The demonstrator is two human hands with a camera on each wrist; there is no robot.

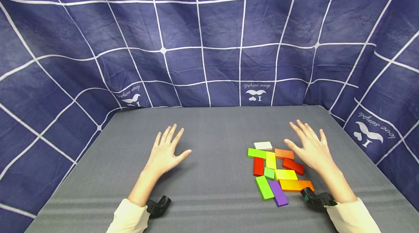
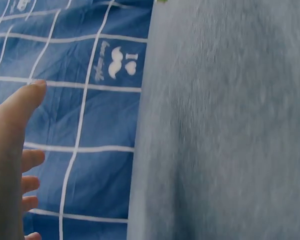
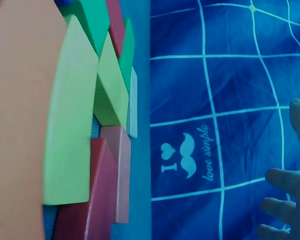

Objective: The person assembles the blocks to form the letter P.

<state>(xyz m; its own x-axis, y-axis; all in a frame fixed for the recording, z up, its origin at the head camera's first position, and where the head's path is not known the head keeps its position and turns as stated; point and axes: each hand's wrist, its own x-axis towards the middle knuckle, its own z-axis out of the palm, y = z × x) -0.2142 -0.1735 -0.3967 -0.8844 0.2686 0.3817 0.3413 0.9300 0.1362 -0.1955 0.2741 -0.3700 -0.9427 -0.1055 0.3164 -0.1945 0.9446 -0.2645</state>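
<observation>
Both hands were spread wide over the grey desk [image 1: 216,189], fingers straight and apart, and neither held anything. Taking the small green block [image 1: 269,173] as the centre of the dial, with 12 at the far edge, the left hand [image 1: 165,155] lay well apart, between 9 and 10 o'clock, and the right hand [image 1: 314,149] near at 2.

The coloured blocks lay in a close cluster. A yellow block [image 1: 271,160] sat at 12, with a white block [image 1: 263,145] beyond it, a little toward 11. A red block [image 1: 258,167] stood at 10, a second yellow block [image 1: 286,175] at 3, a long orange block [image 1: 294,185] at 4 and a purple block [image 1: 278,193] at 5. A large green block [image 1: 264,188] slanted out between 6 and 7. A short orange block [image 1: 284,153] lay between 1 and 2, just under the right thumb's tip in the head view.

The likeliest trouble was at 4 o'clock: the black wrist mount [image 1: 317,199] overlapped the long orange block's end in that view, though contact could not be told. If the forearm dropped or swung inward, the mount could shove that block into its neighbours. A lowered thumb could nudge the short orange one, and with blocks packed so tightly, one push could shift several.
</observation>
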